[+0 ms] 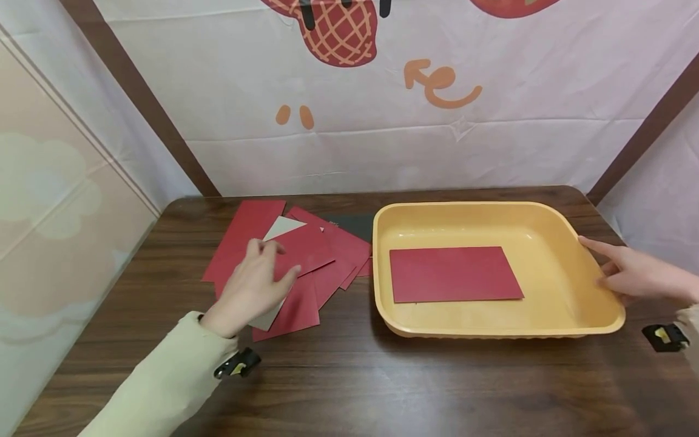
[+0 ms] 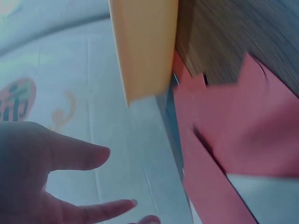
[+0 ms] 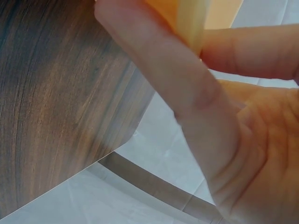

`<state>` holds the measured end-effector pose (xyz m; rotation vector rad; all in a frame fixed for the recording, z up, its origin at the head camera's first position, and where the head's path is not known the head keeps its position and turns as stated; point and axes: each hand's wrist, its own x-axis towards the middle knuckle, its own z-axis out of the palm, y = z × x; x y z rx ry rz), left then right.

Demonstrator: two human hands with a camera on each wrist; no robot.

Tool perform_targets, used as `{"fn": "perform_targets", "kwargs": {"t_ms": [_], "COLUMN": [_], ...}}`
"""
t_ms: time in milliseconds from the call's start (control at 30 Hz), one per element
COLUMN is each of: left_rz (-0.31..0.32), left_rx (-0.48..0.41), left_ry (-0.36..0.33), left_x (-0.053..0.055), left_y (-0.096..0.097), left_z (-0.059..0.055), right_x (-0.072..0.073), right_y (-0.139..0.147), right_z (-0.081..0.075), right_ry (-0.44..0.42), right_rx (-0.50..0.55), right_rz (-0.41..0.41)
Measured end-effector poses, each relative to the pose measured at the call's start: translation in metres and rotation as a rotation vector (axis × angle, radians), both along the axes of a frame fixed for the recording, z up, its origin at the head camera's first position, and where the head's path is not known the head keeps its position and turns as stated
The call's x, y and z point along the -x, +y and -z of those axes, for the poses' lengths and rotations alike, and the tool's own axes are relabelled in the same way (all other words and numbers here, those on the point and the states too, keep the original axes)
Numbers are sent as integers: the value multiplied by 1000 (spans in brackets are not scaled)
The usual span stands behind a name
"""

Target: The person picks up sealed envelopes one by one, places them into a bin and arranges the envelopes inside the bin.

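My left hand hovers over a loose pile of flat red cards, fingers spread and loosely bent, with nothing held. In the left wrist view, thumb and fingers stand apart beside the red cards. Some pieces in the pile show a pale grey face. On the right, a yellow plastic tray has one red card lying flat inside. My right hand grips the tray's right wall; in the right wrist view the rim sits between thumb and fingers.
A dark flat sheet lies behind the pile, partly under it and beside the tray. The wood-grain table ends at a printed cloth hanging along the back. More cloth hangs at the left side.
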<state>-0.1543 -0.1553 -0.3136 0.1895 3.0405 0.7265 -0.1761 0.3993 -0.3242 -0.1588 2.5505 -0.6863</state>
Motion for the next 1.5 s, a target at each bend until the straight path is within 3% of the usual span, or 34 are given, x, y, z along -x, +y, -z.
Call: {"fn": "perform_targets", "kwargs": {"t_ms": [133,333,600,767,933,1300,1500], "left_rz": [-57,-97,-72,-12,31,137,126], "left_rx": [15,37,109,122,151,206,351], "left_ry": [-26,-60,-92,-155,-176,-207,-175], "left_x": [-1,0,8,16,24,34,28], "left_y": [-18,-36,-60,-71,-79,-80,-69], "left_z": [0,11,27,35,41,58,61], "right_x": [1,0,1,2,1,0,0], "right_y": [0,4,2,3,3,1,2], "right_z": [0,-1,1,1,2,3,4], "right_ry": [16,43,56,62,59,87,93], "right_rx": [-21,-60,-62,-72,-77,-89,-85], "right_rz": [-8,-22,-20,-25,-26,-34,-29]}}
